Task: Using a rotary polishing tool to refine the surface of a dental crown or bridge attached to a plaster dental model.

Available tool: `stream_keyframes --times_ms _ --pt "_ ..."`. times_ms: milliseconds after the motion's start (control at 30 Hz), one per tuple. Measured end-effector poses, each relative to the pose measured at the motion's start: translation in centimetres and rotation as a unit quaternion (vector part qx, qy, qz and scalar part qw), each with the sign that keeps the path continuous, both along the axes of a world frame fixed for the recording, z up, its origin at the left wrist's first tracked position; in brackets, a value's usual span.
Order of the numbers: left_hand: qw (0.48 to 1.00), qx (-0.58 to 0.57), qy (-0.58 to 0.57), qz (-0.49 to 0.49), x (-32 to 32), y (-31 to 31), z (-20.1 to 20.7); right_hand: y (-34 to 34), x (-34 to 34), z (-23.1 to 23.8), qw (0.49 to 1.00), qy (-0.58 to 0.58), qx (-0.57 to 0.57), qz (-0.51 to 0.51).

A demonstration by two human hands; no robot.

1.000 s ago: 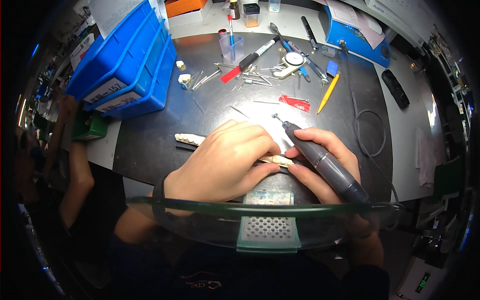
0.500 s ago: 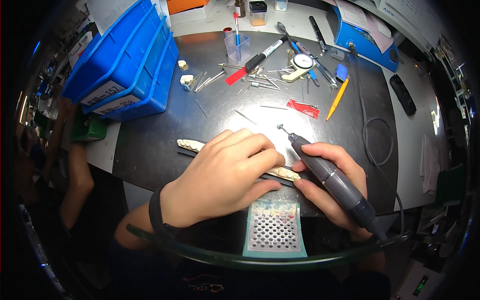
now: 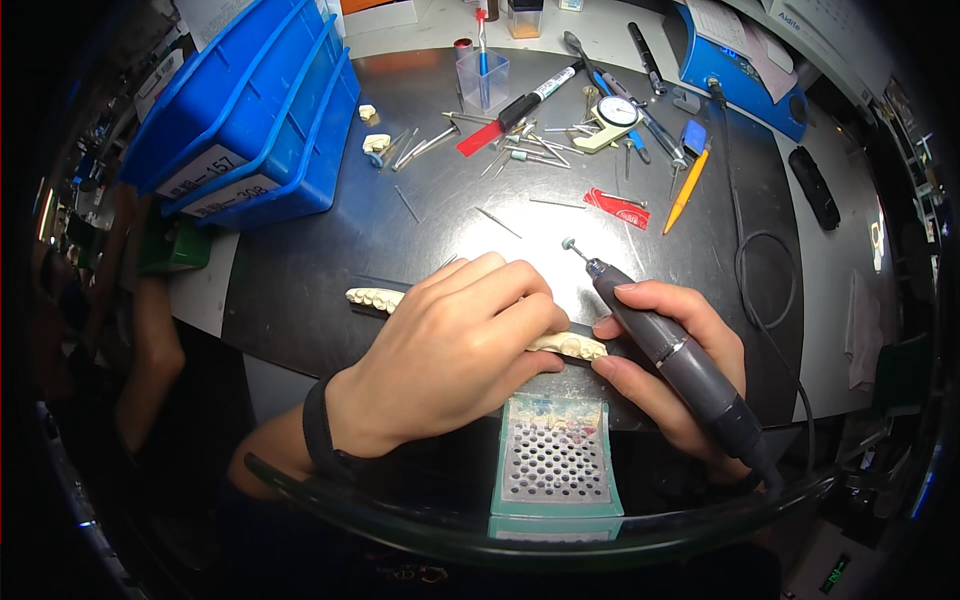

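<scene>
The left hand (image 3: 450, 330) clamps the tooth model (image 3: 570, 346); the right hand (image 3: 712, 328) grips the handpiece (image 3: 660, 337), its wheel tip (image 3: 569, 244) best angled beyond both.

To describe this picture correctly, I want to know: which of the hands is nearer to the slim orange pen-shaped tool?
Right. The right hand is below the orange tool in the picture; the left hand is farther away, to its lower left.
</scene>
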State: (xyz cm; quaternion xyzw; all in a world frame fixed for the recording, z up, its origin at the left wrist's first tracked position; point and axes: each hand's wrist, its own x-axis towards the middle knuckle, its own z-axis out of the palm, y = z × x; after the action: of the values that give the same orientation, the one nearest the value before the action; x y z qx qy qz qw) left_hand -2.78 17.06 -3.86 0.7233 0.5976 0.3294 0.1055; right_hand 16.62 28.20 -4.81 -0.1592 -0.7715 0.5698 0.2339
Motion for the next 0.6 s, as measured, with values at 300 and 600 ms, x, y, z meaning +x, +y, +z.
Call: stream_keyframes --times_ms 300,600 --pt "1.000 -0.015 0.012 -0.003 0.40 0.41 0.58 0.11 0.01 -0.04 1.000 0.003 0.026 -0.005" --pt "1.000 -0.018 -0.005 -0.024 0.15 0.83 0.59 0.16 -0.19 0.33 1.000 0.009 0.022 0.000"
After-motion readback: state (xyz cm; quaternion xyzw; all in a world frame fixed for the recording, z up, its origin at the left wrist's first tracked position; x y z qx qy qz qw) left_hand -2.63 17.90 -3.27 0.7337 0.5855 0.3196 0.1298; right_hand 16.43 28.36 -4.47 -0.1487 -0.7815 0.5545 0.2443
